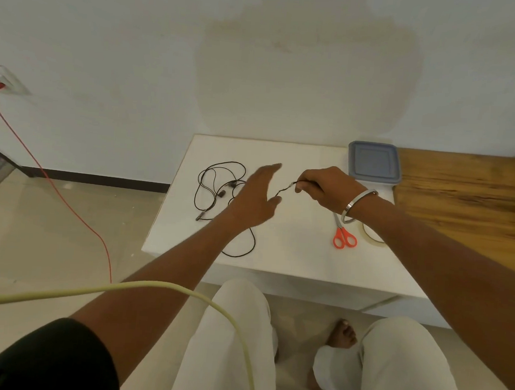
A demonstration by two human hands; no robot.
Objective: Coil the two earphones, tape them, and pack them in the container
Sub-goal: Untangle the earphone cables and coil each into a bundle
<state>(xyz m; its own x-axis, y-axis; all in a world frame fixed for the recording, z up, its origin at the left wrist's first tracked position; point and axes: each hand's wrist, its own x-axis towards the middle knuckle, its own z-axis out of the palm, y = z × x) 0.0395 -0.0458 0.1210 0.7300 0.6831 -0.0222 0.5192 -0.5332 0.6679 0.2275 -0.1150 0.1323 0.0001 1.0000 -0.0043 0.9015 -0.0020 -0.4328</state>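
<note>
Black earphones [212, 188] lie in loose, tangled loops on the left part of the white table [292, 252]. My right hand [327, 187] pinches one end of an earphone cable above the table's middle. That cable runs left toward my left hand [256, 194], which hovers over the tangle with fingers spread and blurred; another loop [246, 249] trails below my left wrist. A grey-blue lidded container [373, 162] stands at the table's back right. Orange-handled scissors [344, 239] and a tape roll [372, 235] lie under my right forearm.
A wooden surface [470, 191] adjoins the table on the right. A red cable [66, 203] hangs from a wall socket at the left and crosses the floor. A pale yellow cable [152, 286] arcs close in front of me. My knees and a bare foot sit below the table.
</note>
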